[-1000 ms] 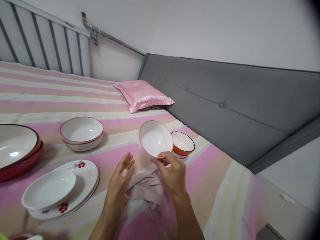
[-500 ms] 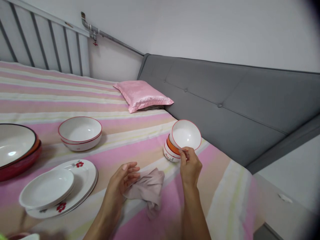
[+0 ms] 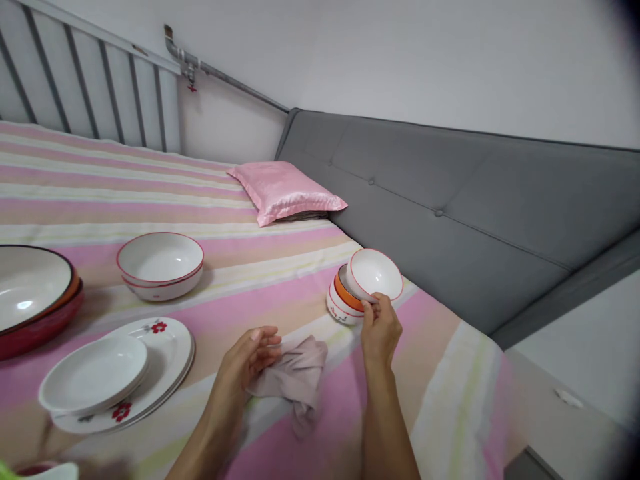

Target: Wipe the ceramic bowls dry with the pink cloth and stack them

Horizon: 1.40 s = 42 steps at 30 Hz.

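My right hand (image 3: 381, 332) pinches the near rim of a small white bowl (image 3: 375, 272) with a red edge. That bowl leans tilted over a stack, where an orange bowl (image 3: 346, 292) sits above a white bowl with a red pattern (image 3: 341, 312). My left hand (image 3: 246, 360) is held with fingers stretched and slightly curved, beside a crumpled greyish-pink cloth (image 3: 295, 373). Whether its fingers touch the cloth I cannot tell.
On the striped bedspread (image 3: 210, 420) at left are larger stacked white bowls (image 3: 161, 260), white plates (image 3: 173, 360) with red flowers, smaller white plates (image 3: 95, 373) on top, and big red and orange dishes (image 3: 45, 327). A pink pillow (image 3: 287, 190) lies by the grey headboard (image 3: 400, 187).
The white bowl in my right hand has tipped lower and slightly right, showing more of the orange bowl's rim beneath it. My left hand and the cloth have hardly moved.
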Each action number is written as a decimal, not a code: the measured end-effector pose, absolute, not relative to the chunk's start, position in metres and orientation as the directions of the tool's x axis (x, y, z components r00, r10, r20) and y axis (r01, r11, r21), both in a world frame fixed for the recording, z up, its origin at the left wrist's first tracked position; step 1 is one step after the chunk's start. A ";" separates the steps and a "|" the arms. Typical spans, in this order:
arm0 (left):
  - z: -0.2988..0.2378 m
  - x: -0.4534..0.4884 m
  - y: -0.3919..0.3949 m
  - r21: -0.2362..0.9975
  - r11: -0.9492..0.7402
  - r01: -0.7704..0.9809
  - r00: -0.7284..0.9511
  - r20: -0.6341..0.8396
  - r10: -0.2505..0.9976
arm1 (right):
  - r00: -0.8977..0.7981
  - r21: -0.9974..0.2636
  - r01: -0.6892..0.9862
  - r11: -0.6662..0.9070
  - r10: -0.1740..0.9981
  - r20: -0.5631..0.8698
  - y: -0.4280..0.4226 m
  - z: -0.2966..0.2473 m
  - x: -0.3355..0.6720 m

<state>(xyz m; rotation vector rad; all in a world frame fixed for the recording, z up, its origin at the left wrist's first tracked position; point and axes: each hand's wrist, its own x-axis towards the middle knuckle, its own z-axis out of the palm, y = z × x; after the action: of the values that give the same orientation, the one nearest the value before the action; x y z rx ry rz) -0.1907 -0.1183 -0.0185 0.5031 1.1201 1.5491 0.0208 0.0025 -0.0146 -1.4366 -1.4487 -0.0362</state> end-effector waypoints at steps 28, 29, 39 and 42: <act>-0.017 -0.193 -0.115 0.858 0.134 -0.496 -0.331 -0.329 0.884 | 0.247 -0.619 0.777 0.111 0.851 0.463 -0.010 0.006 0.017; -0.018 -0.194 -0.115 0.861 0.129 -0.492 -0.326 -0.320 0.890 | 0.245 -0.615 0.780 0.118 0.846 0.473 -0.010 0.006 0.017; -0.025 -0.200 -0.116 0.849 0.125 -0.513 -0.289 -0.308 0.906 | 0.268 -0.599 0.800 0.044 0.867 0.421 -0.009 0.004 0.016; -0.024 -0.200 -0.116 0.846 0.129 -0.517 -0.287 -0.313 0.905 | 0.267 -0.591 0.806 0.039 0.866 0.422 -0.008 0.002 0.017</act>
<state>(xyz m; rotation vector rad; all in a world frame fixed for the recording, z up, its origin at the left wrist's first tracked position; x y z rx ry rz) -0.2000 -0.1158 -0.0241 0.4604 1.1683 1.4831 0.0174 -0.0081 0.0022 -1.7565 -1.5332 0.0976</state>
